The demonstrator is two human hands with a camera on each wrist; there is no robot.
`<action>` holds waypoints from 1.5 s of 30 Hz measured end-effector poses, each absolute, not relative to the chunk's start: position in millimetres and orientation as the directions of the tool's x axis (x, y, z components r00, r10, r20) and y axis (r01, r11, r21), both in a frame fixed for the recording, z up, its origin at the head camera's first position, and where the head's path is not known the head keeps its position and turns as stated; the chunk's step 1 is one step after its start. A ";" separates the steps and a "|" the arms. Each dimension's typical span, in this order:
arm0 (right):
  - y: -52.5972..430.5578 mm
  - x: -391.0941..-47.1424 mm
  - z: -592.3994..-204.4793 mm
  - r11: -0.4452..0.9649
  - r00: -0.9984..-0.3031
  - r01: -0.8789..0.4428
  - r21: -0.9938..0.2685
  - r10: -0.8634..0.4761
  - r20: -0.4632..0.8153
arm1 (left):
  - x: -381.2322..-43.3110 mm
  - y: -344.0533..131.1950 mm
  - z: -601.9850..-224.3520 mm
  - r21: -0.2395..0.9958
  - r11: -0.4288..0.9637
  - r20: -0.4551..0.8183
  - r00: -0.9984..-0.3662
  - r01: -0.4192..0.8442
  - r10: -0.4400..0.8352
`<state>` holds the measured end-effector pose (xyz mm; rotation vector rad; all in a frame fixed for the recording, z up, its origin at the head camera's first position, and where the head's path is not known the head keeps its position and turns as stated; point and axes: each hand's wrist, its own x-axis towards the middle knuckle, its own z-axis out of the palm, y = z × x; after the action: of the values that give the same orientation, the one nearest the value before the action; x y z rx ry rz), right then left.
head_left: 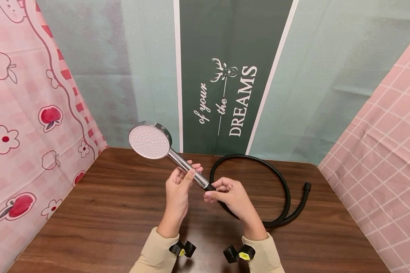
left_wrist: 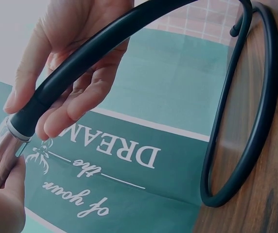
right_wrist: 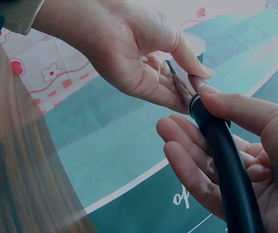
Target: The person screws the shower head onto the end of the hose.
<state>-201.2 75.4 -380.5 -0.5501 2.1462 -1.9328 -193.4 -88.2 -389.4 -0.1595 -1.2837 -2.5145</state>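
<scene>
A chrome shower head [head_left: 149, 141] with a white nozzle face is tilted up to the left above the table. My left hand [head_left: 178, 191] grips its chrome handle [head_left: 182, 162], thumb on top and fingers behind. At the handle's lower end, my right hand [head_left: 235, 197] pinches the black end of a shower hose [head_left: 287, 189] between thumb and fingers. In the left wrist view the hose end [left_wrist: 28, 116] meets the handle's pale rim in line with it. The right wrist view shows the right thumb lying along the hose end [right_wrist: 212, 119], close to the left fingertips.
The hose loops over the brown wooden table [head_left: 116, 212], its free end [head_left: 307, 186] lying to the right. A green cloth [head_left: 222, 113] with white lettering hangs behind. Pink patterned cloths stand at the left [head_left: 20, 132] and right [head_left: 389, 151].
</scene>
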 end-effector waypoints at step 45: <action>76.6 -201.9 -382.2 0.108 -0.912 -0.168 -0.980 -0.395 0.113 | -194.1 -88.9 -392.6 0.767 -0.548 0.253 -0.942 0.334 -0.221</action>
<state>-201.9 76.6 -382.2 -0.5674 2.1989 -1.9045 -194.1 -88.9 -392.6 -0.1811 -1.2824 -2.5095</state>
